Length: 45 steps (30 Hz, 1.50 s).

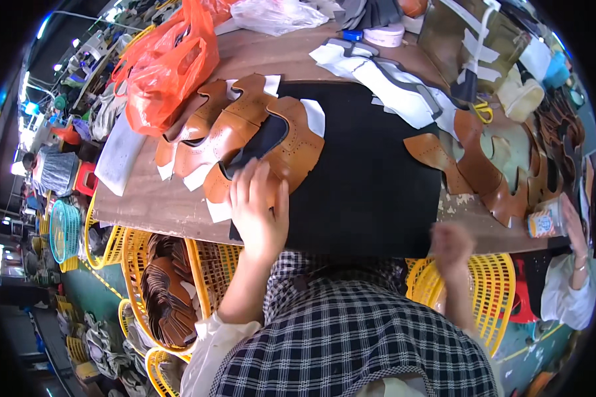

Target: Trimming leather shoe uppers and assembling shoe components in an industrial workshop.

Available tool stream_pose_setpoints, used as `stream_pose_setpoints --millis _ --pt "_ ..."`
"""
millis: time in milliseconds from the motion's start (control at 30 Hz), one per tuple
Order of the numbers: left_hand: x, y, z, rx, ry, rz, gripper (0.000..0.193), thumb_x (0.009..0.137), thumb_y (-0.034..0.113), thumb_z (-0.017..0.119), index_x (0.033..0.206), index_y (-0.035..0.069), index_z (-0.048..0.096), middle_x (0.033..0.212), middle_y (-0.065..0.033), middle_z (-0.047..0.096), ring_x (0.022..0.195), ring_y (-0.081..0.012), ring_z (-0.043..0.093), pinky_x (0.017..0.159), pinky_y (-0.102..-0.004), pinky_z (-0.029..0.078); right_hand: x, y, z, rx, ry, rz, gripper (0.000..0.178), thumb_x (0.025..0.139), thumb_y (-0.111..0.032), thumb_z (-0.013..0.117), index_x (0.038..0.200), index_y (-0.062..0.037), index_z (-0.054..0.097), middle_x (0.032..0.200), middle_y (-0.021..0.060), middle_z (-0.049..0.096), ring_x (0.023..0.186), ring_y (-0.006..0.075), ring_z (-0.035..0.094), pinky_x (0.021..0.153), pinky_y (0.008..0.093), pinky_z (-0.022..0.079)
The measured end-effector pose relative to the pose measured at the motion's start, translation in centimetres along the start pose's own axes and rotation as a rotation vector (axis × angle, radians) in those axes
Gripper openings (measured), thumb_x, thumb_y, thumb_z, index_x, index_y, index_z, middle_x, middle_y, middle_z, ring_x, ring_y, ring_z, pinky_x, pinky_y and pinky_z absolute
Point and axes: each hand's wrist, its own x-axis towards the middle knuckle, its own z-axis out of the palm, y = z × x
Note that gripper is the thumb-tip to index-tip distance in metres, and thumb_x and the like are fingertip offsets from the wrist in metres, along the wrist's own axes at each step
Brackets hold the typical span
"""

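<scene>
Fingers of the person's L hand (pixel 259 215), seen in the head view, are loosely spread, thumb out to the side, resting atop a brown leather pc. (pixel 303 151), the nearest of an overlapping group. They look open & relaxed; can't tell how hard they press. That pc. curves from under the fingers up to their R, w/ white backing (pixel 314 114) showing at its edge. Other brown pcs. (pixel 228 129) lie just beyond the fingertips & a bit L. To the R of these fingers: black mat (pixel 374 178), flat on a brown table (pixel 159 206).

R hand (pixel 451 246) is blurred, up by the mat's near R corner. Its fingers seem curled in, but can't tell if they hold anything. Beyond them, a 2nd brown leather group (pixel 469 142); farther off, white-and-grey pcs. (pixel 385 83) & yellow handles (pixel 485 112). Well to their R, a co-worker's hand (pixel 574 225) is at a small jar w/ label (pixel 543 221); grip unclear.

Past the L fingers, up & L: orange-red plastic bag (pixel 157 99). Below & L of them, a yellow basket (pixel 130 278) w/ stacked brown pcs. (pixel 169 301); below the R fingers, another yellow basket (pixel 500 288).
</scene>
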Motion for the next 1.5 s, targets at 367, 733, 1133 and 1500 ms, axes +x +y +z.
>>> stream_pose_setpoints --millis 367,733,1133,1500 --pt "2.6 2.0 -5.5 -0.682 -0.709 0.043 0.024 0.068 0.009 0.077 0.084 0.003 0.06 0.074 -0.0139 0.06 0.072 -0.0319 0.06 0.066 -0.0403 0.046 6.9 -5.2 6.2 1.106 -0.345 0.695 0.079 0.081 -0.027 0.073 0.142 -0.0017 0.031 0.132 0.0158 0.048 0.112 0.0229 0.055 0.088 0.0313 0.047" --pt "1.8 0.7 -6.0 -0.522 -0.947 0.144 0.023 0.074 0.018 0.072 0.089 0.005 0.062 0.075 -0.011 0.06 0.073 -0.0307 0.059 0.066 -0.0391 0.046 6.8 -4.3 5.4 1.379 -0.167 1.084 0.036 0.091 -0.021 0.062 0.123 -0.0065 0.054 0.118 0.0047 0.062 0.11 0.0194 0.058 0.098 0.0375 0.044" --pt "6.1 -1.5 -4.3 -0.298 -0.67 -0.144 0.015 0.08 0.008 0.066 0.09 -0.001 0.06 0.075 -0.019 0.06 0.07 -0.0351 0.06 0.062 -0.0371 0.046 6.7 -1.9 7.0 0.147 -0.184 0.317 0.011 0.091 -0.007 0.06 0.095 0.0029 0.064 0.079 0.0068 0.066 0.073 0.0096 0.061 0.067 0.0225 0.048" --pt "7.7 -5.9 3.6 -0.184 -0.631 -0.326 0.037 0.092 0.036 0.055 0.091 0.0 0.062 0.074 -0.0211 0.064 0.073 -0.0377 0.063 0.068 -0.0426 0.049 6.6 -1.4 7.1 0.335 -0.083 0.386 0.01 0.09 -0.006 0.061 0.094 0.0026 0.064 0.075 0.0059 0.065 0.069 0.0081 0.061 0.064 0.0216 0.047"
